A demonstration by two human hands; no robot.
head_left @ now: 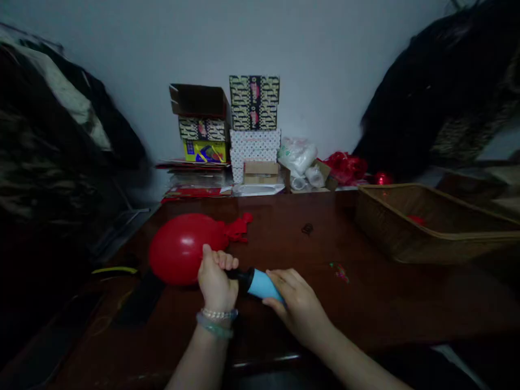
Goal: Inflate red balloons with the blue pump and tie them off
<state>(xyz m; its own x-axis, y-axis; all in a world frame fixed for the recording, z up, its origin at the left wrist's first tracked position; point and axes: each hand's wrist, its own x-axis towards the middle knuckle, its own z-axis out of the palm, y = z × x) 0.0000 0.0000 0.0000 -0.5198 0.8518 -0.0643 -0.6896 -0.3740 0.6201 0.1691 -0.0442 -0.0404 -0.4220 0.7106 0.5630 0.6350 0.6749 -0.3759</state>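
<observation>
A red balloon (181,246), partly blown up, lies over the dark wooden table (385,303) at front left. My left hand (216,281) is closed around the balloon's neck where it meets the black nozzle of a hand pump. My right hand (296,300) grips the pump's light blue barrel (262,284) from the right. A few limp red balloons (239,227) lie just behind the inflated one. Bracelets circle my left wrist.
A woven basket (430,238) stands at the right. Stacked patterned boxes (254,127), a plastic bag (298,154) and red wrapping (345,165) line the wall at the back. Dark clothing hangs on both sides. A small black band (307,228) lies mid-table.
</observation>
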